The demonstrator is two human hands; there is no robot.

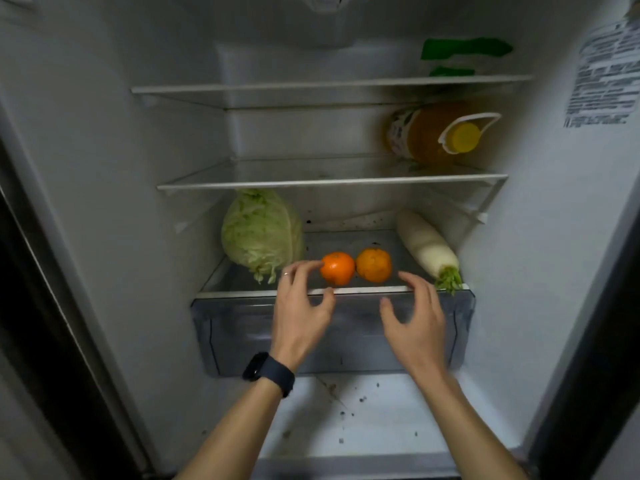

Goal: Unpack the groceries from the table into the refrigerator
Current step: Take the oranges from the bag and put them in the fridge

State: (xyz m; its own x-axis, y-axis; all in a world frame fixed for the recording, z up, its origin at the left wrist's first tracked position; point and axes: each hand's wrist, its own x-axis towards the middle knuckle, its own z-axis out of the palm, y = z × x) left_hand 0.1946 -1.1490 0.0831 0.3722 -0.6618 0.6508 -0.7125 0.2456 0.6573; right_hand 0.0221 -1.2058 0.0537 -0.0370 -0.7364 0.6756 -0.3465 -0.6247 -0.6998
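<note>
Left hand (301, 313) touches 1 orange (337, 268); right hand (415, 317) hovers.

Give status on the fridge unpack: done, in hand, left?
Done: cabbage, white radish, left orange and right orange sit on the lowest shelf; oil bottle lies on the shelf above. In hand: nothing; left hand has fingertips at the left orange, right hand hovers open. Left: cannot tell from this view.
</note>
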